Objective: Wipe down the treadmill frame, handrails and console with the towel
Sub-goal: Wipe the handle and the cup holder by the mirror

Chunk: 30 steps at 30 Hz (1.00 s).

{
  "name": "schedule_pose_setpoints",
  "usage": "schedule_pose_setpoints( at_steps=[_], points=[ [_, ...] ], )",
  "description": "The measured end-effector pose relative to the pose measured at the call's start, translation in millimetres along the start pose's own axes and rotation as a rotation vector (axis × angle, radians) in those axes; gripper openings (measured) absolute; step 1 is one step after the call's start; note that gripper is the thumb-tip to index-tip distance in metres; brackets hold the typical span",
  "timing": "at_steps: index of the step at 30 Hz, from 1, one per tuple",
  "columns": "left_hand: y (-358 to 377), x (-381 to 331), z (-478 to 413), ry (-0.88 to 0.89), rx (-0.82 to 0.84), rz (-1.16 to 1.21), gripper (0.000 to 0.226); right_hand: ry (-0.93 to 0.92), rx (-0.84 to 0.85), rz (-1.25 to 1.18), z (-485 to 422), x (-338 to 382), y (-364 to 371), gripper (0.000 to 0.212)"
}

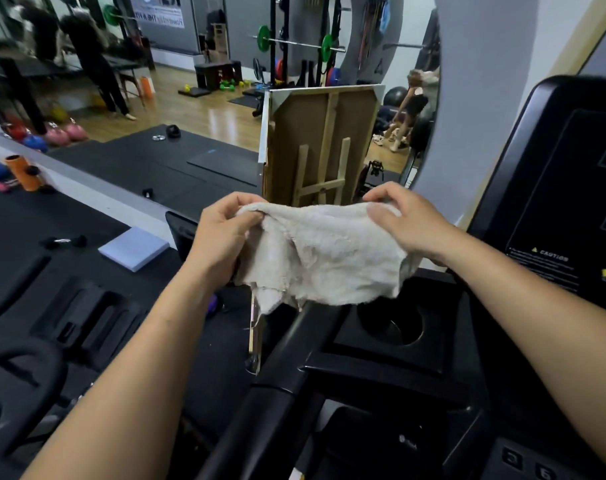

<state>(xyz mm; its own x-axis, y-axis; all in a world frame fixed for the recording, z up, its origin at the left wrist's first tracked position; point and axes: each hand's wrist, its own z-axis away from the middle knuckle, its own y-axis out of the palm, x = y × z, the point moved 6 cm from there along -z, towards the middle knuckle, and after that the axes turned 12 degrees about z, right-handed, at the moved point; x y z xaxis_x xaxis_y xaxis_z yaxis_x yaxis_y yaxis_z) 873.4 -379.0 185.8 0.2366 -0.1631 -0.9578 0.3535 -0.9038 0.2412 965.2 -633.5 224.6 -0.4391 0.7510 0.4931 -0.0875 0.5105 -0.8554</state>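
Observation:
A cream terry towel (324, 252) hangs spread between both hands in the middle of the view, its lower edge loose above the treadmill. My left hand (222, 233) pinches its left top corner. My right hand (407, 225) grips its right top edge. The towel is in the air and touches no part of the machine. The black treadmill console (554, 188) with a caution label rises at the right. Its round cup holder (403, 327) sits just below the towel. A black handrail (277, 403) runs from the console toward the bottom middle.
A wooden-backed canvas on an easel (324, 143) stands right behind the towel. A pale blue pad (133, 248) lies on the black surface at left, beside an orange foam roller (22, 173). A wall mirror shows a weight rack and people further off.

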Motion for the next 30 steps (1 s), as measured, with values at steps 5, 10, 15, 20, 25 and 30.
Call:
schedule_pose_setpoints(
  at_steps=[5, 10, 15, 20, 25, 30],
  points=[
    [-27.3, 4.0, -0.9, -0.078, -0.095, -0.011, 0.017, 0.008, 0.453, -0.099, 16.0, 4.0, 1.8, 0.051],
    [-43.9, 25.9, 8.3, -0.144, -0.107, 0.026, 0.016, 0.000, 0.150, 0.029, 9.1, -2.5, -3.5, 0.003],
    [-49.3, 28.1, 11.5, -0.119, -0.072, 0.122, 0.023, 0.013, 0.081, 0.171, 6.7, -7.1, 10.2, 0.028],
    [-43.8, 27.7, 10.2, -0.107, 0.025, 0.093, 0.014, 0.217, 0.010, -0.113, 6.4, -24.3, 24.2, 0.020],
    [-55.0, 33.1, 8.0, -0.153, 0.016, 0.072, 0.019, 0.313, 0.127, -0.777, 15.0, -19.9, 20.1, 0.026],
    [-62.1, 39.9, 12.9, -0.164, -0.121, 0.124, 0.022, 0.261, -0.052, -0.602, 16.6, -21.9, 13.5, 0.022]
  ],
)
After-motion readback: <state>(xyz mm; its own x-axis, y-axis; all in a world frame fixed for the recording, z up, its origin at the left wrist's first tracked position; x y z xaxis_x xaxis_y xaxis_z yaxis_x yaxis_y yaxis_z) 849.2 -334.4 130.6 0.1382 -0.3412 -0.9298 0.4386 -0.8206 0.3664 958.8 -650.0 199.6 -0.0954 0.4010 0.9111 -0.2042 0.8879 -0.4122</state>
